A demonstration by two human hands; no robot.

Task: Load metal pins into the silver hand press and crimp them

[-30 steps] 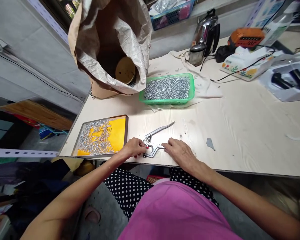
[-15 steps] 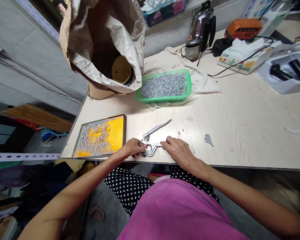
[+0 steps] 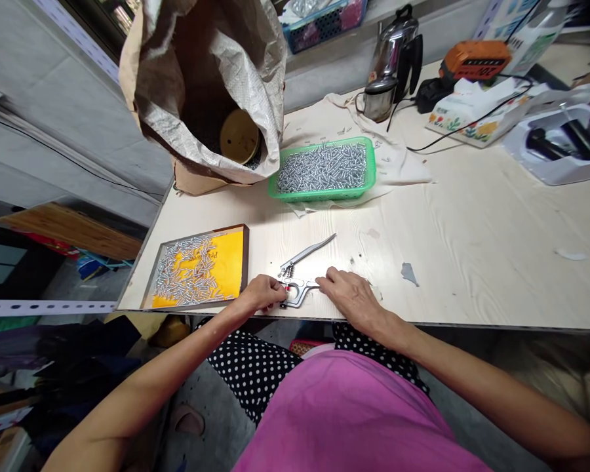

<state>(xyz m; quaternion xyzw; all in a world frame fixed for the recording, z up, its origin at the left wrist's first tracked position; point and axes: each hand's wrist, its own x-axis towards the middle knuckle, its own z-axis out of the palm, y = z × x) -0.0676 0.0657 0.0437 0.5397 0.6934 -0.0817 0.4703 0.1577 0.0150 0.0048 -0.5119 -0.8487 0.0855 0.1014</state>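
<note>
Silver hand pliers (image 3: 299, 286) with a coil spring lie on the table near its front edge. Their upper handle slants up to the right, spread well apart from the lower one. My left hand (image 3: 264, 293) is closed in a pinch at the left end of the pliers, beside a small red part; whatever sits between its fingertips is hidden. My right hand (image 3: 350, 295) rests on the table, its curled fingers gripping the end of the lower handle. To the left is a shallow tray (image 3: 246, 259) with a yellow bottom, strewn with small silver metal pins (image 3: 184, 275).
Behind the pliers stands a green basket (image 3: 371, 172) heaped with similar pins. A large open sack (image 3: 255, 72) with a round tin inside stands at back left. Further right are a metal kettle (image 3: 396, 49), a glass cup, a tissue box and a grey scrap (image 3: 410, 273).
Hardly anything differs. Both hands stay at the pliers in almost the same pose, and the view has shifted very slightly.
</note>
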